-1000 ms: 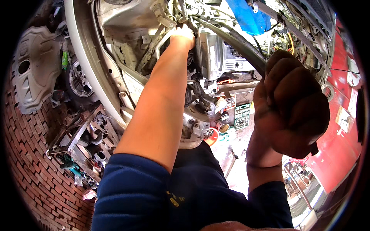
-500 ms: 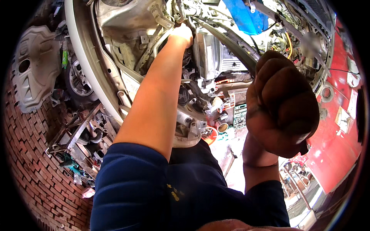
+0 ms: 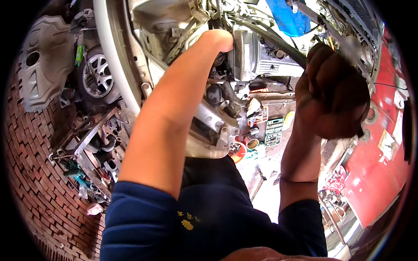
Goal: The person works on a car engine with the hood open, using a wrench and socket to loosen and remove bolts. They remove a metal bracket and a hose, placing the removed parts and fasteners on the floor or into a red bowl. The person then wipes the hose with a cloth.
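Note:
My right hand (image 3: 335, 93) is closed in a fist around the end of a long dark metal bar (image 3: 274, 39). The bar slants from the fist to the far left, over the engine (image 3: 246, 54), and its other end lies near where my left hand reaches. Deep between the engine and the inner side of the car body, my left hand (image 3: 220, 41) shows only its back and wrist. Its fingers are hidden among the parts, so what they touch does not show. A black round cap (image 3: 214, 93) sits below it.
A pale fender (image 3: 117, 56) edges the engine bay at left. Beyond it are a wheel (image 3: 96, 76), a grey metal panel (image 3: 48, 65) and piled scrap parts (image 3: 93, 150). A green tool case (image 3: 273, 130) and a red bucket (image 3: 237, 151) lie below. A red panel (image 3: 370, 167) stands right.
My right fist has moved away from me with its end of the bar. My left hand stays in the same spot by the engine. The whole view has shifted slightly.

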A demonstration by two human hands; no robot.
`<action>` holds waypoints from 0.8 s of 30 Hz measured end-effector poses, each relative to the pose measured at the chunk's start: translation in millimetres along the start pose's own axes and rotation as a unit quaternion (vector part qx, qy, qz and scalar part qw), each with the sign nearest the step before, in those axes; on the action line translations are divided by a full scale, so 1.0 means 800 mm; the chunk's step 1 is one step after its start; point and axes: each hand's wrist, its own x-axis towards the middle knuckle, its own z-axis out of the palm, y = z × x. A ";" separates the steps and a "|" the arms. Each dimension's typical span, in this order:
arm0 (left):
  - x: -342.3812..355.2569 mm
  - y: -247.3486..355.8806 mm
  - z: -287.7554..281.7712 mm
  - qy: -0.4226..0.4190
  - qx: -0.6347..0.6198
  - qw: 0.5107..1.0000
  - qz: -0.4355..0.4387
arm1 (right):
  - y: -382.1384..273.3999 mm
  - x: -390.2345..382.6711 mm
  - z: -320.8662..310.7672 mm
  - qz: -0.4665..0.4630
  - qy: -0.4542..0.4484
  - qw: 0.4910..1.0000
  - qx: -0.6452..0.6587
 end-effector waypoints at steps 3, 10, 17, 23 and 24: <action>-0.080 0.032 -0.026 0.082 -0.038 0.996 -0.019 | 0.008 0.002 0.001 -0.025 0.017 1.000 -0.001; -0.341 0.058 0.038 0.372 -0.175 0.904 0.122 | -0.005 0.007 0.016 -0.028 0.040 0.993 -0.110; -0.557 0.057 0.145 0.299 -0.305 0.904 -0.002 | -0.031 -0.022 -0.010 -0.144 0.161 0.911 -0.353; -0.675 0.103 0.263 0.358 -0.349 0.863 -0.071 | -0.102 -0.139 -0.038 -0.141 0.322 0.919 -0.178; -0.703 0.113 0.287 0.368 -0.345 0.859 -0.086 | -0.107 -0.165 -0.022 -0.133 0.306 0.931 -0.149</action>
